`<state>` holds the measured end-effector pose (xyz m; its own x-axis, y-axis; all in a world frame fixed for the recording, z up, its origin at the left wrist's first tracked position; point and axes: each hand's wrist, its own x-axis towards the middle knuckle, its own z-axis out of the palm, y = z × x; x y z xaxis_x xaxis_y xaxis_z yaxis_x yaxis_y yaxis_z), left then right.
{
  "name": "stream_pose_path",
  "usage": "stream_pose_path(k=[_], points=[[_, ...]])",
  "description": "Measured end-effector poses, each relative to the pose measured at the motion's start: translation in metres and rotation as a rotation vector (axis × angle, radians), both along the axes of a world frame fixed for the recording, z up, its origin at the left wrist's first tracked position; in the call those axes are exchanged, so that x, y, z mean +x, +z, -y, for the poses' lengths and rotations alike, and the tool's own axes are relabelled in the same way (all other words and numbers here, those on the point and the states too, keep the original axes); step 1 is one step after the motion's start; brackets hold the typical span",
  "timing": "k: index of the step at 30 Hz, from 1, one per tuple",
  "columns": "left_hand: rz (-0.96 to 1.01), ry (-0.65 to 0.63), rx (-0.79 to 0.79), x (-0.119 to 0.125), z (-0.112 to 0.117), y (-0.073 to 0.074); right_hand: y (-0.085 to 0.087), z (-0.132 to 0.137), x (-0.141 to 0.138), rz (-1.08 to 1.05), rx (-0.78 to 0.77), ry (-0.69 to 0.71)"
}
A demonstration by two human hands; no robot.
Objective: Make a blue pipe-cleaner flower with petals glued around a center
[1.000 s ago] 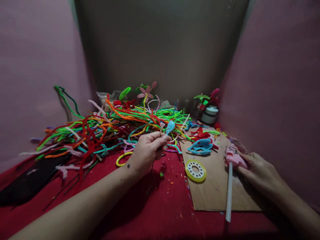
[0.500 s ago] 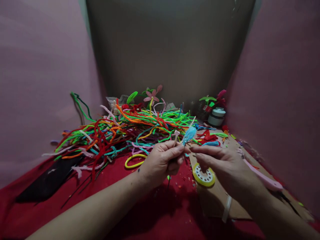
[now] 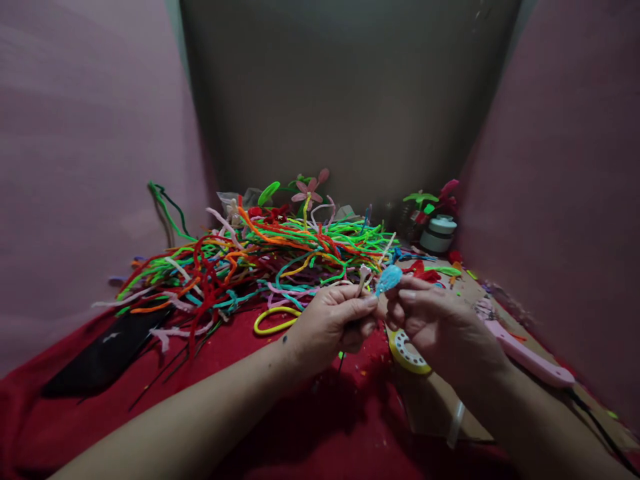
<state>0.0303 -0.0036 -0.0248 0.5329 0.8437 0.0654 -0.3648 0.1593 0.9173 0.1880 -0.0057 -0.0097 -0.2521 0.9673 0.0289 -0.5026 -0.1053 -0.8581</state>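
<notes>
The left hand (image 3: pixel 333 323) pinches a thin stem (image 3: pixel 365 277) and the bottom of a fuzzy blue petal (image 3: pixel 389 279), in the middle. The right hand (image 3: pixel 443 323) touches the petal's right side; I can't tell if it pinches.

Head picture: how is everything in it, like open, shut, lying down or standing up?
blue petal: held up
pale-tipped stem: held up
left hand: closed on both
right hand: fingertips at the blue petal's edge, grip unclear
fuzzy sticks: heaped, tangled
yellow tape roll: lying flat, partly hidden
pink glue gun: lying down, on or off unclear
pale jar: upright
yellow loop: bent round
</notes>
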Motion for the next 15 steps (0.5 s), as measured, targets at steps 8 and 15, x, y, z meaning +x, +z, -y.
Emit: stream_pose_path(k=[8, 15], points=[[-0.125, -0.05, 0.005, -0.0003, -0.0006, -0.0052, 0.0048, -0.0074, 0.0077, 0.045, -0.194, 0.023], [-0.139, -0.026, 0.028, -0.0018, -0.0012, -0.0025, -0.0016, -0.0099, 0.0075, -0.084, -0.409, 0.035]])
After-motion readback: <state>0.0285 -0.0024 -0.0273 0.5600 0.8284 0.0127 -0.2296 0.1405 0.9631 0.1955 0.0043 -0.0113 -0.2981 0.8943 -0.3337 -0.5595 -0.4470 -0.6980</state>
